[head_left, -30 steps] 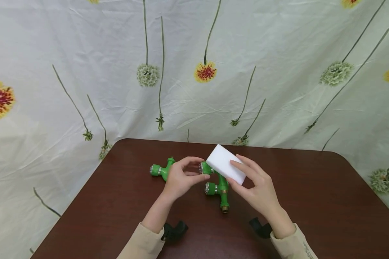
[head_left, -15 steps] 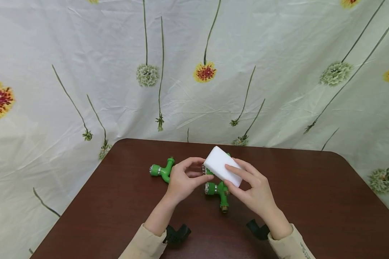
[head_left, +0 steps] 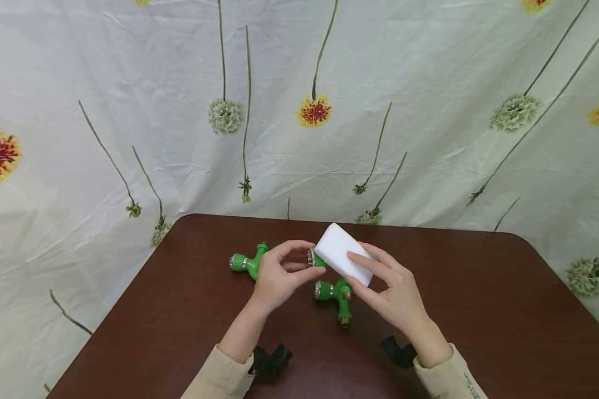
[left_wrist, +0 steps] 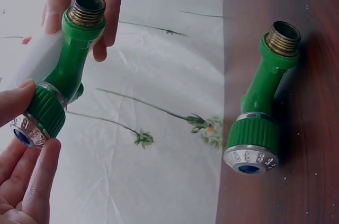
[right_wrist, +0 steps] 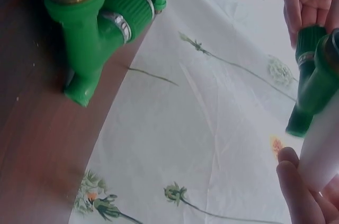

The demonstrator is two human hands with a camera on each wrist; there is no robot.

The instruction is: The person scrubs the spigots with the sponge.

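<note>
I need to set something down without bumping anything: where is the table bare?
The biggest bare patch of table lies between the right hand and the right edge. Another lies between the left sleeve and the left edge. The middle is crowded: left tap, front tap, plus held tap, white block and left hand.

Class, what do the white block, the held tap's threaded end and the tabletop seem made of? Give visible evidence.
White block: probably foam; matte, evenly white, softened edges.
Tap's threaded end: likely brass; yellowish metallic sheen, darkened in places.
Tabletop: wood or wood-look laminate; reddish-brown with a slight gloss, the look leaves it open.
</note>
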